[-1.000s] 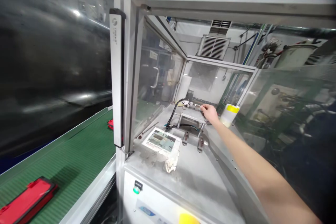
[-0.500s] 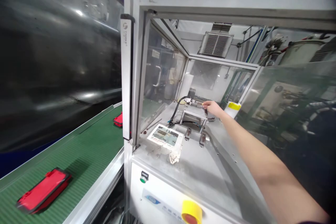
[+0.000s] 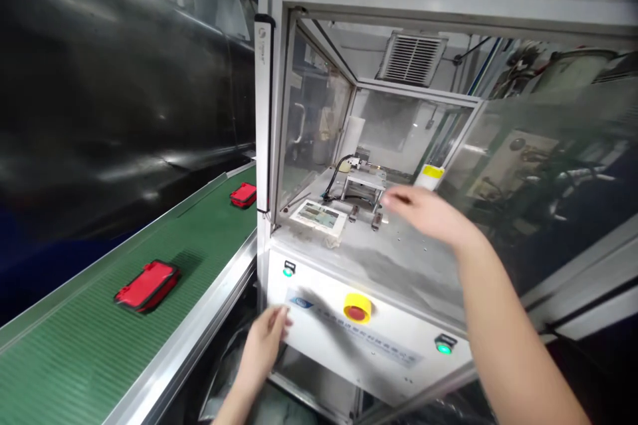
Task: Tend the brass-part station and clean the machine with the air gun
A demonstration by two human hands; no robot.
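Observation:
My right hand [image 3: 428,212] hovers, motion-blurred, above the metal deck of an enclosed machine station [image 3: 399,259], fingers extended and holding nothing that I can see. It is just in front of a small metal fixture [image 3: 363,189] with a black cable. My left hand [image 3: 266,342] is low, at the station's white front panel, fingers loosely spread and empty, near a green button [image 3: 288,270]. A printed card [image 3: 319,216] lies on the deck at the left.
A yellow-collared red stop button [image 3: 357,309] and a second green button [image 3: 442,346] sit on the front panel. A white bottle with a yellow cap [image 3: 429,176] stands at the back right. Two red cases [image 3: 147,285] [image 3: 243,194] ride the green conveyor belt [image 3: 74,358] on the left.
My right hand has pulled back from the fixture toward me. My left hand has come into view at the front panel. The view has backed away, and the red cases have moved along the belt.

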